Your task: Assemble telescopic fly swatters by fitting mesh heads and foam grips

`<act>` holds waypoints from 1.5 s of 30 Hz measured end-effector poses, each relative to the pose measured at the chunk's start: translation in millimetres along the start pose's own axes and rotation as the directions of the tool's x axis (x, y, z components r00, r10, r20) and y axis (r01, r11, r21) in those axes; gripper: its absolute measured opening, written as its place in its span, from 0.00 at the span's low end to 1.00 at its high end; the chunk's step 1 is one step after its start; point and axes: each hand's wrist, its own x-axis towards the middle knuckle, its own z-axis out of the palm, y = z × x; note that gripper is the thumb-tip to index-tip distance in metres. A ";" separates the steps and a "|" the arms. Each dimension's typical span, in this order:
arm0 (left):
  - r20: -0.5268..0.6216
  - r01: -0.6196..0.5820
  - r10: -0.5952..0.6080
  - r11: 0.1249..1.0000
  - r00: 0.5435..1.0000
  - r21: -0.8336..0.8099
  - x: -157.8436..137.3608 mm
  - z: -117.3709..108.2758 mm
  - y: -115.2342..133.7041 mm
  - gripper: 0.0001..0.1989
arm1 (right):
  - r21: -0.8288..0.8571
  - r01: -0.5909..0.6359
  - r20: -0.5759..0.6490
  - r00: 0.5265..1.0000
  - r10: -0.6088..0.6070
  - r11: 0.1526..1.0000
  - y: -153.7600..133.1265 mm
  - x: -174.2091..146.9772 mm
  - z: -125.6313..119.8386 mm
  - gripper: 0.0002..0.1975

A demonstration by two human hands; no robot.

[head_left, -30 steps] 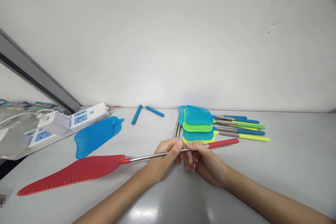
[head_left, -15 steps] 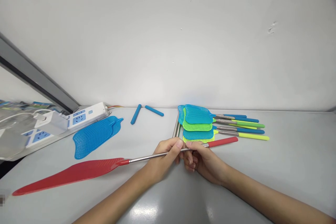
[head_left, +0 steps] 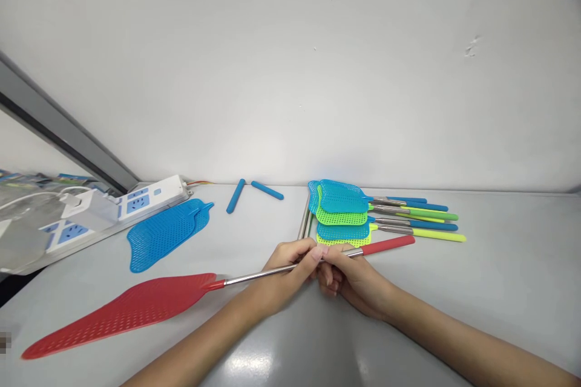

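Both of my hands grip a red fly swatter (head_left: 149,300) by its metal telescopic rod, thumbs on top and nearly touching. My left hand (head_left: 290,266) pinches the thinner part of the rod. Beside it, my right hand (head_left: 347,275) is closed round the thicker part, just short of the red handle. The red perforated head reaches out to the left, tilted so that its holes show. Just beyond my hands lies a pile of blue and green fly swatters (head_left: 342,198), their handles pointing right. Some of my curled fingers are hidden under the rod.
Two blue swatter heads (head_left: 166,236) lie at the left beside a white power strip (head_left: 170,189) with a plug and cable. Two loose blue handles (head_left: 267,190) rest near the wall. Metal rods (head_left: 304,214) lie left of the pile. A grey wall (head_left: 290,72) closes off the back.
The red swatter has rolled a little about its rod, so its head shows more of its face and its tip sits lower. Both hands keep their grip in nearly the same place.
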 end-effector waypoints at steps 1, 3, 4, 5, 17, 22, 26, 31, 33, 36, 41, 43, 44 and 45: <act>-0.001 0.004 -0.004 1.000 1.000 0.002 -0.1 -0.3 -0.1 0.16 | 0.000 0.000 0.002 1.000 0.000 1.000 -0.2 -0.1 0.3 0.19; -0.005 0.010 -0.010 1.000 1.000 0.003 -0.3 -0.9 -0.6 0.16 | 0.000 0.000 0.003 1.000 0.000 1.000 -1.1 -0.4 1.0 0.19; -0.007 0.009 -0.009 1.000 1.000 0.005 -0.4 -1.0 -1.0 0.16 | -0.002 -0.001 0.002 1.000 0.001 1.000 -1.7 -0.7 1.3 0.18; -0.009 0.005 -0.005 1.000 1.000 0.005 -0.5 -1.1 -1.7 0.16 | -0.008 -0.002 0.000 1.000 0.002 1.000 -2.3 -1.0 1.6 0.18; 0.039 0.009 -0.005 0.995 0.999 -0.104 -0.7 2.0 -5.7 0.14 | 0.021 -0.025 0.017 1.000 0.024 0.999 -1.1 -1.4 0.1 0.17; 0.034 -0.009 0.011 0.999 0.999 -0.052 -0.2 0.4 -3.1 0.14 | 0.021 -0.029 0.006 1.000 0.029 0.999 -1.1 -1.7 0.3 0.16; 0.023 0.003 -0.002 1.000 1.000 -0.025 -0.5 -0.2 -3.4 0.14 | 0.020 -0.028 0.005 1.000 0.028 0.999 -1.5 -1.9 0.5 0.16; 0.029 0.019 -0.017 0.998 0.999 -0.053 -1.5 -0.6 -4.3 0.13 | 0.045 -0.025 0.016 1.000 0.024 0.999 0.2 -3.0 -1.8 0.15; 0.043 0.024 -0.020 0.996 0.999 -0.089 -1.7 -0.1 -4.4 0.13 | 0.056 -0.020 0.017 1.000 0.019 0.998 0.6 -3.3 -2.6 0.14; 0.053 0.038 -0.032 0.993 0.998 -0.115 -1.4 1.1 -4.1 0.13 | 0.057 -0.013 0.020 1.000 0.012 0.998 0.2 -3.2 -3.0 0.14; 0.021 -0.006 0.008 0.995 1.000 -0.104 -0.3 1.1 -4.0 0.15 | 0.062 -0.014 0.049 0.999 0.011 0.998 -0.5 -2.5 -3.1 0.14; 0.013 -0.025 0.026 0.997 1.000 -0.071 -0.5 0.3 -4.6 0.16 | 0.054 -0.007 0.058 0.998 0.004 0.999 -0.4 -2.5 -3.4 0.14; 0.007 -0.030 0.030 0.998 1.000 -0.049 -0.7 -0.1 -5.1 0.16 | 0.049 -0.003 0.060 0.998 0.000 0.999 -0.3 -2.6 -3.6 0.14; 0.001 -0.031 0.031 0.999 1.000 -0.029 -1.0 -0.5 -5.6 0.17 | 0.045 0.000 0.063 0.998 -0.003 0.999 -0.2 -2.6 -3.7 0.15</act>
